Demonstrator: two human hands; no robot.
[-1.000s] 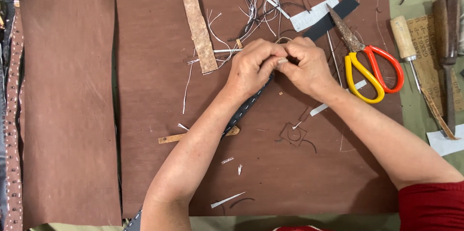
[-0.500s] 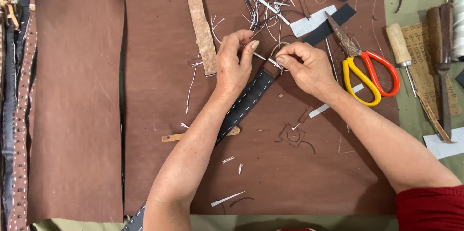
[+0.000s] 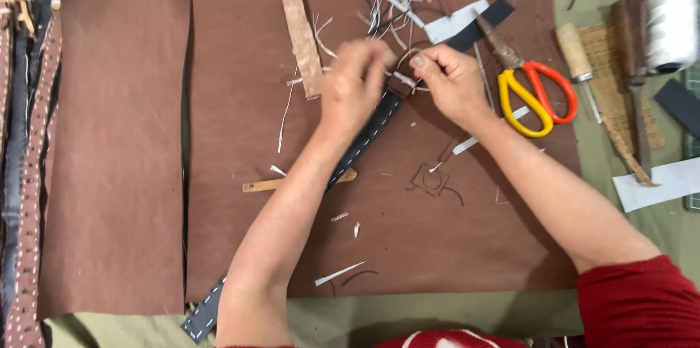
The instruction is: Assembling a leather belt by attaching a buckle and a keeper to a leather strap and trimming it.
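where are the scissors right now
In the head view, the scissors with one yellow and one red handle lie on the brown mat's upper right, just right of the right hand, with a wooden-handled awl beside them.

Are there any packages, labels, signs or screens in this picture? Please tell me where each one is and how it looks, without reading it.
No packages, signs or screens show.
Tan printed sheet: right side, under the tools, rectangular, faint dark print.
White paper strip: right edge, blank; whether it is a label is unclear.
Pale grey slip: top centre, above the right hand, blank.
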